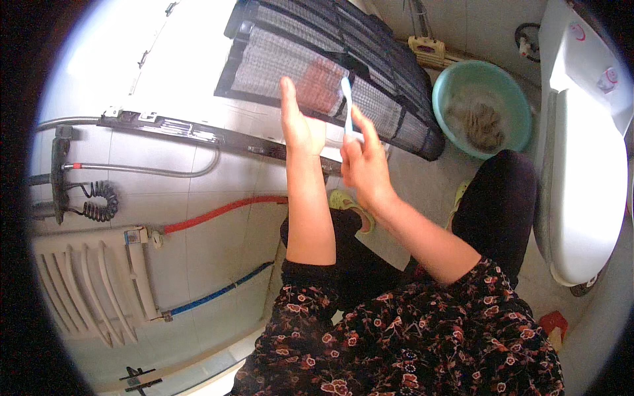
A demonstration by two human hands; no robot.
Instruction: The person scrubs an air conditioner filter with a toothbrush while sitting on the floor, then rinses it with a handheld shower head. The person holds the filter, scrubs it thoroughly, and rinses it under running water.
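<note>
A black-framed mesh filter (282, 64) leans in front of me at the top middle. My left hand (303, 123) reaches behind its lower edge, thumb up in front of the mesh; reddish fingers show through the mesh. My right hand (365, 166) grips a light blue toothbrush (348, 106), whose head points up against the mesh near a dark rib. More dark mesh (356, 29) lies behind the near panel.
A turquoise basin (441, 116) holding a wet brownish cloth stands at the right, beside a white toilet (584, 188). At left are a radiator (84, 282), a red hose (213, 214), a blue hose (218, 293) and a coiled black cord (101, 200).
</note>
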